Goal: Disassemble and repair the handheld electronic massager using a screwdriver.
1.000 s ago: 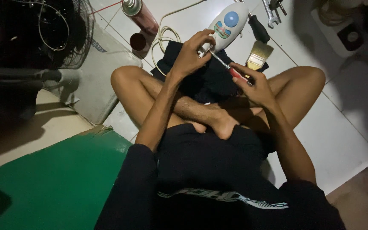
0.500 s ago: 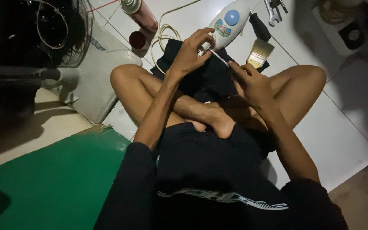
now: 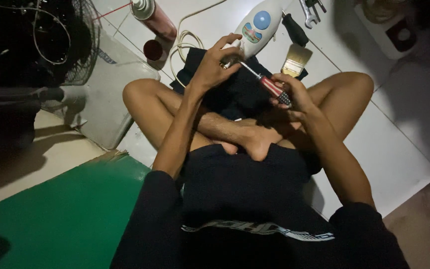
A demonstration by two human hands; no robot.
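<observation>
Your right hand [image 3: 288, 94] grips the red-handled screwdriver [image 3: 267, 83], tip angled up into the bottom end of the white appliance [image 3: 257, 25]. Left hand [image 3: 215, 67] clasps that end, fingers close to the tip: a slip would jab them. The appliance hangs over your crossed legs and a dark cloth [image 3: 235, 89]; loosened screws could vanish there. Beyond, paintbrush [image 3: 294, 60], coiled cord [image 3: 185, 42], spray can [image 3: 150, 15].

Glossy white plastic appliance [image 3: 259, 27]; screwdriver [image 3: 265, 82] with metal shaft, striped plastic handle.
</observation>
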